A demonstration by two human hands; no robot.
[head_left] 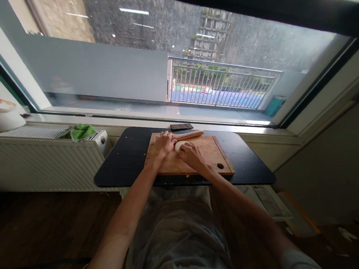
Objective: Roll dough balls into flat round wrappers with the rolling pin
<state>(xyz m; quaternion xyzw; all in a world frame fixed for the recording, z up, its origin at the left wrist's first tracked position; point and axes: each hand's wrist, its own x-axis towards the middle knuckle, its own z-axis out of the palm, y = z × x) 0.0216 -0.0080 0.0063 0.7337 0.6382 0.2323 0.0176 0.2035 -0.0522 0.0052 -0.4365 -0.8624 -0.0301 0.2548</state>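
A wooden cutting board (209, 148) lies on the small dark table, and both my hands are over it. My left hand (164, 143) is closed around the left end of a wooden rolling pin (193, 134), whose other end points right along the board's far side. Just below the pin is a pale, flat round of dough (179, 145). The fingers of my right hand (192, 155) are bent over the dough's right edge and pinch it; the fingertips are partly hidden.
Crumbs dot the black tabletop (122, 159). A dark flat object (181, 126) rests beyond the board by the windowsill. To the left are a white radiator (46, 160) and a green cloth (82, 132) on top of it. A large window stands ahead.
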